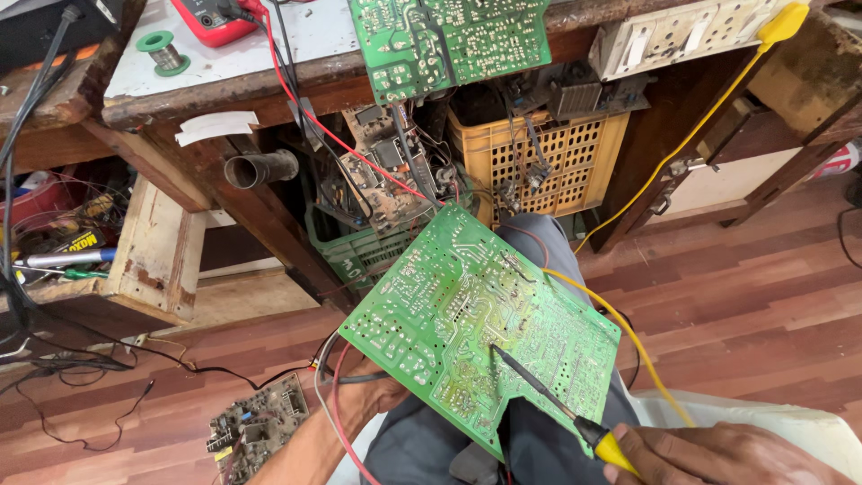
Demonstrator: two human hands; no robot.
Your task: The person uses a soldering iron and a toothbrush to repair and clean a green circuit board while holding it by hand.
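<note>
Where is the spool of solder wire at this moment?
In the head view, the solder spool stands at the upper left on the workbench top, just left of the red multimeter.

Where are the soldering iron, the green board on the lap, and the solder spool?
Soldering iron (603,444), head view, yellow handle.
Green board (467,314), head view, middle of solder side.
Solder spool (164,54), head view, green rim.

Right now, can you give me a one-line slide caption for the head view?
Right hand touches a soldering iron to a green circuit board that the left hand supports from beneath.
</note>
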